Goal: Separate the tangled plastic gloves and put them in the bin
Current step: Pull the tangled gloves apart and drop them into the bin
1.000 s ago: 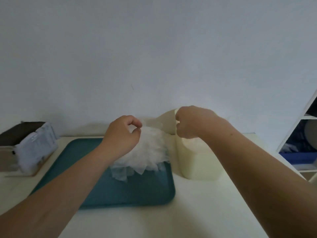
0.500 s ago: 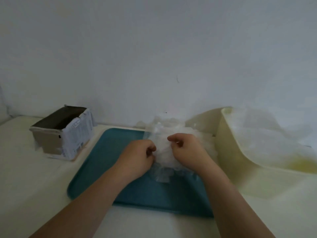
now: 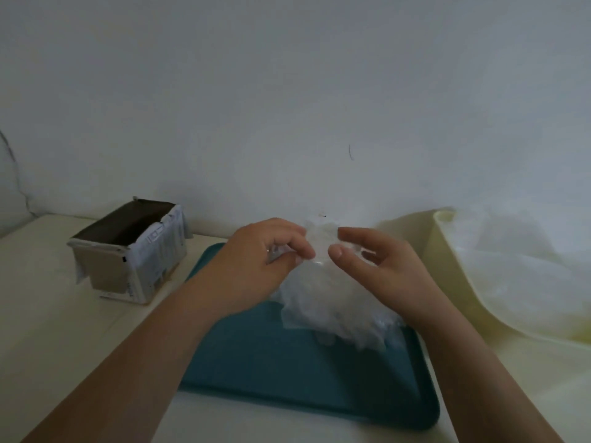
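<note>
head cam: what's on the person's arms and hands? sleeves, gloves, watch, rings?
Nothing worn shows. Left forearm and right forearm are bare to the frame edge: no sleeves, watch or wristband. Left hand and right hand are ungloved. A small glint at the left fingers may be a ring or plastic; cannot tell.

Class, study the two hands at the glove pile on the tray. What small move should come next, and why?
Probably draw the hands apart to peel one glove free. The left hand pinches film at the top of the glove pile, the right hand has thumb and forefinger right beside it, and the pile lies clumped on the tray, left of the bin.
</note>
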